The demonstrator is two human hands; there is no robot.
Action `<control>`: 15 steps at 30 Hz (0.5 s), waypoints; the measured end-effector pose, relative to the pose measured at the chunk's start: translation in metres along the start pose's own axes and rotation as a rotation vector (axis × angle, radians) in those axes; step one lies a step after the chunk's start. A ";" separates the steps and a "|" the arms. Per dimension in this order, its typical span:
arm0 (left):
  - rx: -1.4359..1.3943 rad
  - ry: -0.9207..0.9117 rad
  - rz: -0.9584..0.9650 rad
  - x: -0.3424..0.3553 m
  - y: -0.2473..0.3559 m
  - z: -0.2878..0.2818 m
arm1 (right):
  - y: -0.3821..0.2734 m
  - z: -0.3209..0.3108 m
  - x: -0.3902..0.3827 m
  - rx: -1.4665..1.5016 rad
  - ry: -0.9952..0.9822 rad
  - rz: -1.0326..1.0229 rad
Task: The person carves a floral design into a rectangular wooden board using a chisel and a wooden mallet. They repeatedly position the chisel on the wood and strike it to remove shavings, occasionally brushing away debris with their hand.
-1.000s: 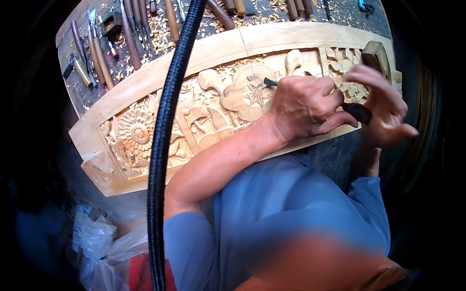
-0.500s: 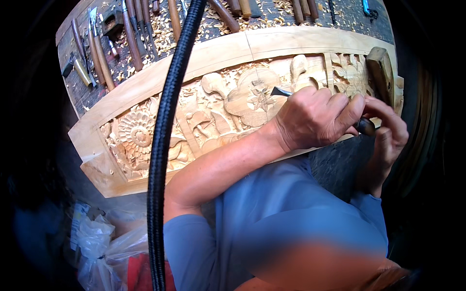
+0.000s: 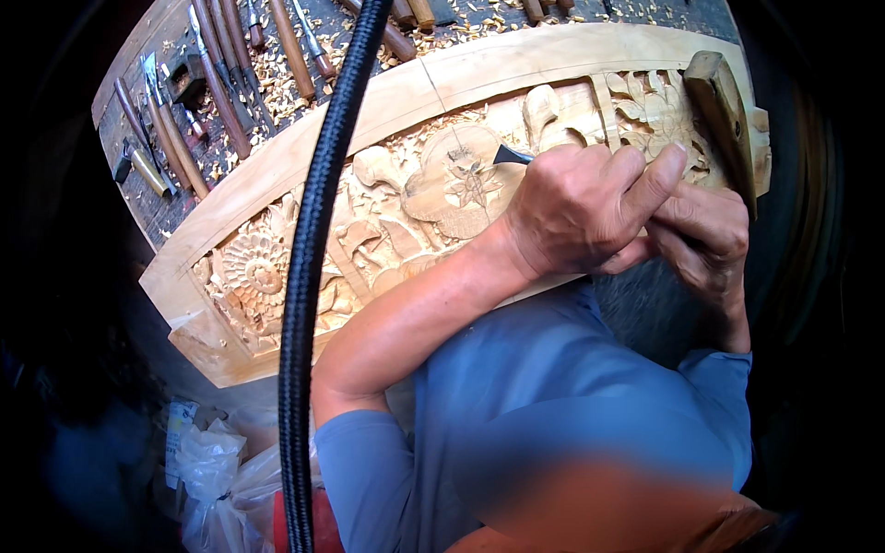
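Note:
My left hand is closed round a carving chisel, its dark flared blade pointing left out of the fist. Close against it, my right hand is closed at the rear end of the tool, and the handle is hidden between the hands. Below the blade lies a long pale carved wooden panel with a raised plain border. Just left of the blade tip is a rounded medallion with a star-like flower cut in it. A many-petalled round flower stands in relief at the panel's left.
Several wooden-handled chisels lie among wood shavings on the dark bench beyond the panel. A worn wooden block rests on the panel's right end. A black braided cable crosses the view. Plastic bags lie at lower left.
My right hand has closed over the chisel's handle end, which showed between its parted fingers before. The chisel tip has come nearer the medallion. Panel and bench sit slightly shifted in view.

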State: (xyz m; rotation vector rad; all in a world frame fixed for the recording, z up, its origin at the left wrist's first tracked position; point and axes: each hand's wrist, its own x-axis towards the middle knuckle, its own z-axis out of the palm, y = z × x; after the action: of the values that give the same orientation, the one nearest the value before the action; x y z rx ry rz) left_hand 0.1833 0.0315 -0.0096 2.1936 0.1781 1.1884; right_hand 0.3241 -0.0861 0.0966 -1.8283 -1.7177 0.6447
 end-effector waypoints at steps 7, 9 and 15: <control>-0.019 0.017 -0.015 -0.002 -0.001 0.003 | -0.002 -0.002 0.012 -0.076 -0.003 -0.116; -0.020 0.022 -0.013 -0.001 -0.001 0.002 | 0.001 -0.001 0.013 -0.097 0.007 -0.148; -0.016 0.037 -0.010 0.000 -0.001 0.001 | -0.005 -0.003 0.016 -0.170 0.003 -0.187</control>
State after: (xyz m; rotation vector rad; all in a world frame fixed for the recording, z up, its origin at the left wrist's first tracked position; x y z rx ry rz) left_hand 0.1842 0.0318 -0.0107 2.1553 0.1938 1.2218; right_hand 0.3239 -0.0699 0.1029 -1.7488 -1.9654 0.4310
